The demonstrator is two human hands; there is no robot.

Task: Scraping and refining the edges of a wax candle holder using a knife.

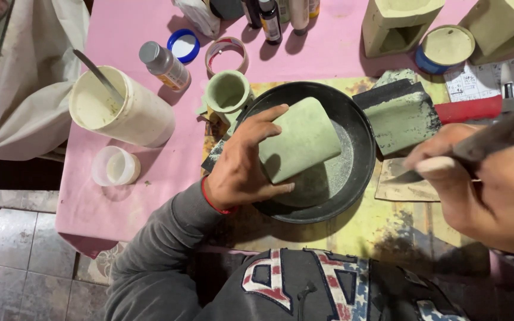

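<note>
My left fingers (272, 114) are spread and curled round the block (300, 146), a pale green rounded slab that I hold tilted over the black pan (352, 172); my thumb presses its lower edge and the other fingers hook over the top corner. My left hand (242, 163) has a red band at the wrist. My right hand (483, 184) is closed on a dark-handled knife (447, 157), thumb along the handle, the blade tip pointing left toward the pan's right rim, near it but apart from the block. The pan sits on a yellow stained mat (388, 229) over a pink cloth (132, 178). Just beyond the pan's upper left rim stands a small green cup (227, 92). Further left a white tub (123, 110) lies tilted with a stick in it, and a green-smeared scraper (403, 116) rests right of the pan.
</note>
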